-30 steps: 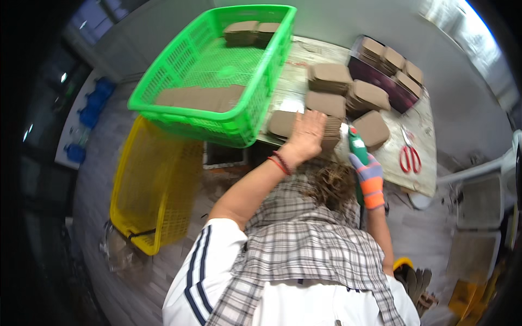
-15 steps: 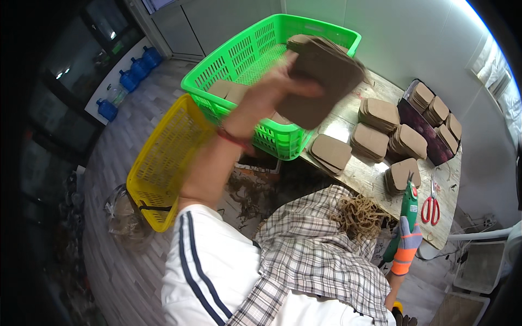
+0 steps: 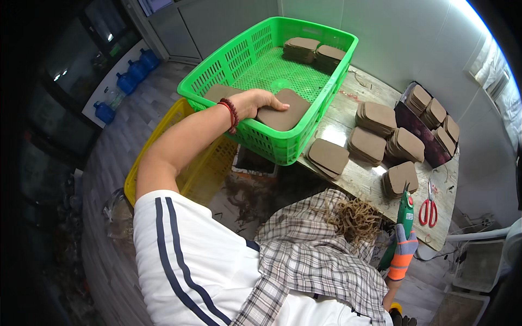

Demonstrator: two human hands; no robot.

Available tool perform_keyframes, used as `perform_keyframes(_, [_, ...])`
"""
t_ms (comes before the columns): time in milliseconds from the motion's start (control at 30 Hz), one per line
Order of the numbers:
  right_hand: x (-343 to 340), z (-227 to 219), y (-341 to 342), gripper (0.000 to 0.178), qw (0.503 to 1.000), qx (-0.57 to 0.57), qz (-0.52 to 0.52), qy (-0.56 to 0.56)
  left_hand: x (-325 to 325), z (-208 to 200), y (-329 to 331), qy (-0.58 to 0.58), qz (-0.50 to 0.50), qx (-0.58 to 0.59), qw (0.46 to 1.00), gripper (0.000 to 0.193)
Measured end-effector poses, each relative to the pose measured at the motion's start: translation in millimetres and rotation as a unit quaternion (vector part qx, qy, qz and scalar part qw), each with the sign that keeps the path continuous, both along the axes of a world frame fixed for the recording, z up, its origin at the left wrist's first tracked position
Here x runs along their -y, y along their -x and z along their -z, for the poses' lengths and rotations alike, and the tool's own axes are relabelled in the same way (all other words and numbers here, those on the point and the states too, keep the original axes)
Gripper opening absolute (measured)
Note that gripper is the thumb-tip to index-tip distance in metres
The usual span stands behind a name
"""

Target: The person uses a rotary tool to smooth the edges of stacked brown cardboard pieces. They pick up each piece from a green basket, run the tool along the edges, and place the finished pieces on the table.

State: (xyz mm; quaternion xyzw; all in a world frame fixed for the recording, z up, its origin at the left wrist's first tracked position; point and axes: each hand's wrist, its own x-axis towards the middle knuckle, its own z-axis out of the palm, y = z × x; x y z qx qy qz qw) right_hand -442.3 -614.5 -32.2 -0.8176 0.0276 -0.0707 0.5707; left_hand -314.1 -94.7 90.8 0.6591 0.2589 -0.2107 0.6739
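Observation:
My left hand (image 3: 254, 103) is down in the near right part of the green plastic basket (image 3: 187, 92). It grips a stack of brown rounded-square pads (image 3: 285, 111), thumb on top, its other fingers mostly hidden. Beside that wrist, more brown pads (image 3: 222, 92) sit in the basket. Two further stacks (image 3: 302, 46) stand against the far side. My right hand (image 3: 403, 250), in a grey and orange glove, is wrapped round green electric scissors (image 3: 406, 209). Their blades point up, near a small pad stack (image 3: 401, 178) at the table's edge.
Several pad stacks (image 3: 377, 115) cover the wooden table (image 3: 356, 193), with a dark box (image 3: 418, 127) of pads behind. Red-handled scissors (image 3: 428, 212) lie at the right. Brown trimmings (image 3: 356, 217) rest on my checked apron. A yellow basket (image 3: 209, 168) stands lower, left of the table.
My left hand has swung left and down from above the green basket's right side, lowering the pad stack into its near corner. The right hand and electric scissors have hardly moved.

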Motion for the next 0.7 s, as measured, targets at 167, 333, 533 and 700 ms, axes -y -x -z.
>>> perform_keyframes(167, [7, -3, 5, 0.02, 0.999, -0.042, -0.002, 0.019, 6, 1, -2, -0.177, 0.103, 0.025, 0.978, 0.044])
perform_keyframes(333, [13, 13, -1, 0.024, 0.998, -0.022, -0.007, 0.065, -3, 27, -13, -0.32, 0.087, 0.16, 0.93, 0.037])
perform_keyframes(533, [9, 12, 0, 0.022, 0.996, 0.058, -0.016, 0.06, 2, 30, -12, -0.408, 0.04, 0.234, 0.881, 0.036])
perform_keyframes(700, [2, 3, 1, 0.022, 0.999, -0.021, 0.019, -0.03, 9, 13, -3, -0.322, -0.03, 0.259, 0.91, 0.027])
